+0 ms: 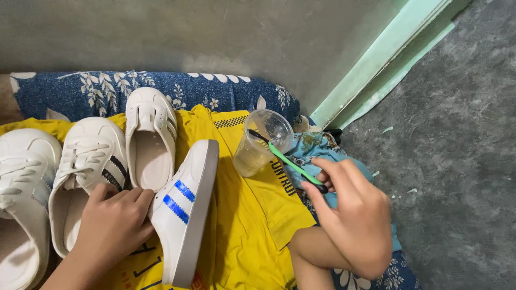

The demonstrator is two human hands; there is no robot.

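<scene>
The left hand (113, 225) grips a white canvas slip-on shoe with two blue stripes (185, 209), tilted on its side on the yellow cloth (252, 225). The right hand (352, 215) pinches a green-handled brush (287, 161), its head dipped in the clear plastic cup (258, 145). Scrubbing seems barely begun; three other white shoes (91, 161) wait beside.

2 bare forearms, no sleeves, bare knee

Single head-worn camera looks steeply down, close over the lap and floor (462, 161).
</scene>
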